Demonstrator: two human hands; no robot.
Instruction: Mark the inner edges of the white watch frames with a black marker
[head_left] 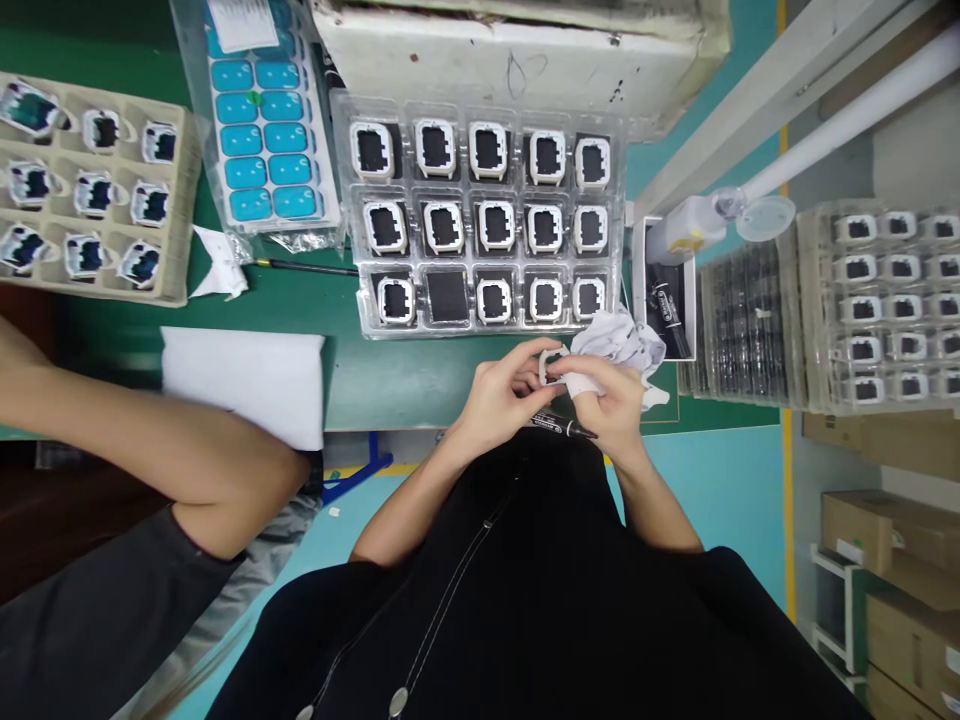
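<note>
Near the table's front edge, my left hand (495, 400) pinches a small white square frame (544, 366) shaped like a watch case. My right hand (611, 405) is closed on a crumpled white cloth (622, 342), and its fingertips reach to the frame. A black marker (555, 424) shows just below both hands; whether it is held or lies at the edge, I cannot tell. Beyond my hands, a clear plastic tray (491, 333) carries rows of similar white frames on dark pads. One pocket (448, 297) in its nearest row has only the dark pad.
At left, a co-worker's arm (150, 430) rests near a white foam sheet (247, 385). Behind are a beige tray (187, 200) of parts and a pack of blue pieces (266, 150). At right stand a box of markers (691, 300) and stacked trays (817, 330).
</note>
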